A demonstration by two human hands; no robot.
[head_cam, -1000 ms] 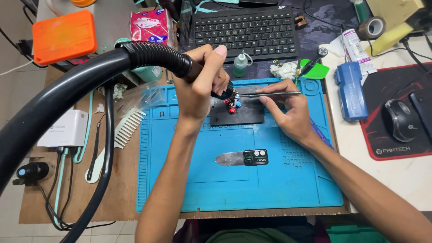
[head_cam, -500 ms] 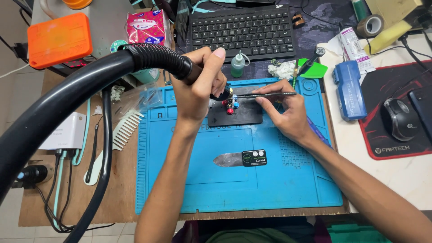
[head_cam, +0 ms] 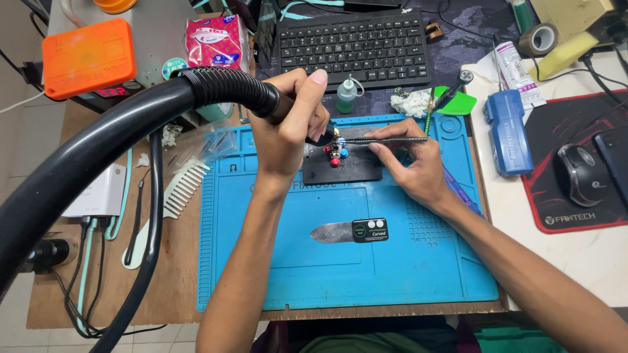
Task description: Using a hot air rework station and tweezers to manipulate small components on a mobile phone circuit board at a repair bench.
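My left hand grips the handle of a hot-air tool on a thick black ribbed hose, its nozzle pointing down at a small black fixture with red and blue knobs. My right hand holds thin metal tweezers level, their tips reaching the spot under the nozzle. The fixture rests near the far edge of a blue work mat. A curved metal pry blade with a black handle lies on the mat below the hands.
A black keyboard sits behind the mat, with a small green bottle and a white wad beside it. A white comb, an orange box and cables lie left. A blue device and a mouse on its pad are right.
Both hands hold nearly the same pose over the fixture. The view has shifted slightly, nothing was picked up or let go.
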